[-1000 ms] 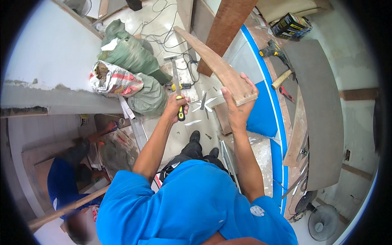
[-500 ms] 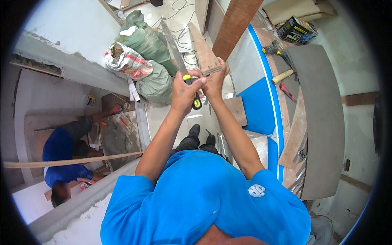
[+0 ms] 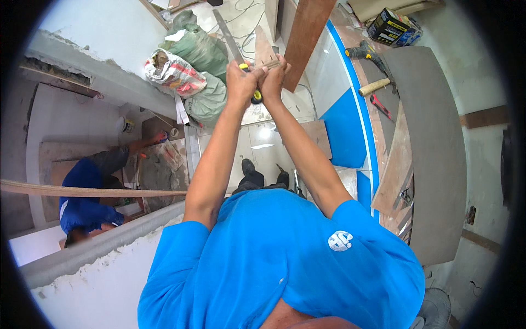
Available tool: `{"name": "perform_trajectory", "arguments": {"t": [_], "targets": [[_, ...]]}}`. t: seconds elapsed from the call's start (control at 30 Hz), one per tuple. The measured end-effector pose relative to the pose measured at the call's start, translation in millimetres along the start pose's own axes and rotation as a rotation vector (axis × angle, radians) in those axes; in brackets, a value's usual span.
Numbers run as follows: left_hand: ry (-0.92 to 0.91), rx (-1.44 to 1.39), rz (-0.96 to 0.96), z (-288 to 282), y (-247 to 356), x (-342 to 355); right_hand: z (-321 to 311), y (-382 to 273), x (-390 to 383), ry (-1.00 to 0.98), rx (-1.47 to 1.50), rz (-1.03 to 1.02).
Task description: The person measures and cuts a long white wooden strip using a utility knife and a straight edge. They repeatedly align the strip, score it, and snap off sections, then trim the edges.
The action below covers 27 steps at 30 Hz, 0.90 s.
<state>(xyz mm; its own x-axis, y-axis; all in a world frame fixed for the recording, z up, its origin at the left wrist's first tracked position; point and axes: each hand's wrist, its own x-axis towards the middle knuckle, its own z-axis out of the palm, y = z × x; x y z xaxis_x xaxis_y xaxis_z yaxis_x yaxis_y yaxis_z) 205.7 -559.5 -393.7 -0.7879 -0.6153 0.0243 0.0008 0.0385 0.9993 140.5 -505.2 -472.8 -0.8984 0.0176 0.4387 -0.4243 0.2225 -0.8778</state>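
My left hand is closed round the black and yellow handle of what looks like a long flat file. Its grey blade points away from me, up and to the left. Close beside it, my right hand grips the near end of a tapered plywood piece, whose layered end shows above the fingers. Both arms reach far forward, and the hands nearly touch. The file's blade runs along the left of the plywood; whether they touch, I cannot tell.
Stuffed sacks stand left of my hands, and a brown plank rises to their right. A drill, a hammer and a red cutter lie on the right-hand surface. A person in blue bends low at left.
My hands, with the file and plywood, have moved farther forward and slightly left. The person at left has bent lower, and my view has shifted a little.
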Motion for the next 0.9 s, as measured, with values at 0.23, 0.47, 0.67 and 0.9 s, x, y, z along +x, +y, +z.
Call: {"name": "perform_trajectory", "arguments": {"t": [0.23, 0.47, 0.67, 0.9], "targets": [[-0.115, 0.004, -0.017, -12.5, 7.5, 19.2, 2.1, -16.3, 1.7, -0.160, 0.235, 0.156], [-0.041, -0.179, 0.021, -20.9, 2.4, 41.6, -6.9, -34.8, 6.7, -0.370, 0.697, 0.275], [-0.015, -0.188, 0.015, -28.2, 9.8, 51.2, -3.1, -34.3, 2.1, -0.375, 0.794, 0.356], [-0.035, -0.221, -0.039, -32.2, 8.3, 51.5, 1.9, -28.5, 0.1, -0.346, 0.836, 0.458]]}}
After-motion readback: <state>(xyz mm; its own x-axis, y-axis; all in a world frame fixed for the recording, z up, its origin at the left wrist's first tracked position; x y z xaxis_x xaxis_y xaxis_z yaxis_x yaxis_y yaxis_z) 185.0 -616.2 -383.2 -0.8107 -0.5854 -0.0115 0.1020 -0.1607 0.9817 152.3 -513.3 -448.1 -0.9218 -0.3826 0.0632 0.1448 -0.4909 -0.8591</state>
